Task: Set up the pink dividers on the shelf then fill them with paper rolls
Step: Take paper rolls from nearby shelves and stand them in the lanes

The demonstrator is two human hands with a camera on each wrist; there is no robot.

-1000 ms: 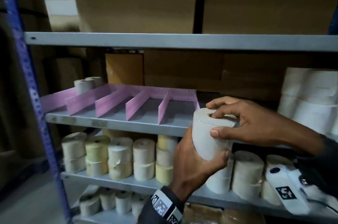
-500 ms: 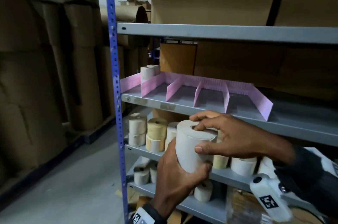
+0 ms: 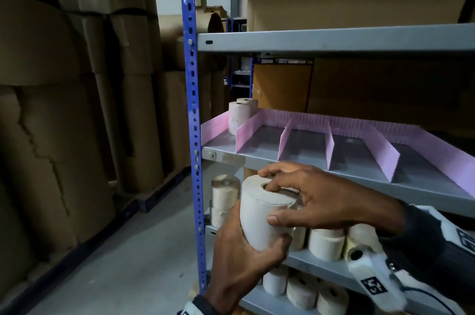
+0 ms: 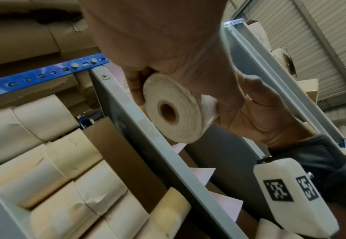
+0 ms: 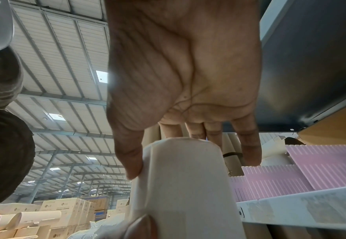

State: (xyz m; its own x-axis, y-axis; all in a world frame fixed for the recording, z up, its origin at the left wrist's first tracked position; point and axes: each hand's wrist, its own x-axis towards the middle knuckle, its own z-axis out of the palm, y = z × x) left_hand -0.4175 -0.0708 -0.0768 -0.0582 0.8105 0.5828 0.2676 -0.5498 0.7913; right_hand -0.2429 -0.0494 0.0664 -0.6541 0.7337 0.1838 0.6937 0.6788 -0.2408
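Warehouse stock is standing all around: big brown paper reels [image 3: 77,83] are filling the left side, and a steel rack with a blue upright [image 3: 191,109] is taking the right side. On its middle shelf [image 3: 321,170] the pink dividers [image 3: 305,141] are already standing, forming a row of open lanes that run from the front edge to the pink back strip. Only the leftmost lane is holding anything: two white rolls [image 3: 240,115] are standing upright at its back. The other lanes are showing bare grey metal.

Below the front edge of that shelf, the person is holding one paper roll [image 3: 264,214] with its long axis almost upright, the core hole looking up. The left hand [image 3: 244,260] is cupping the lower part, its grip curled round the wall and bottom of the roll. The right hand [image 3: 316,201] is lying over the top, thumb pressing the side and fingers bent onto the upper face near the hole, so both grips are pinching the same roll.

I judge that the coming move is depending on this: the filled lane is lying up and slightly to the left of the roll, behind the shelf edge, so the roll must be rising over that edge while staying upright, and the left hand is the nearer one to that lane.
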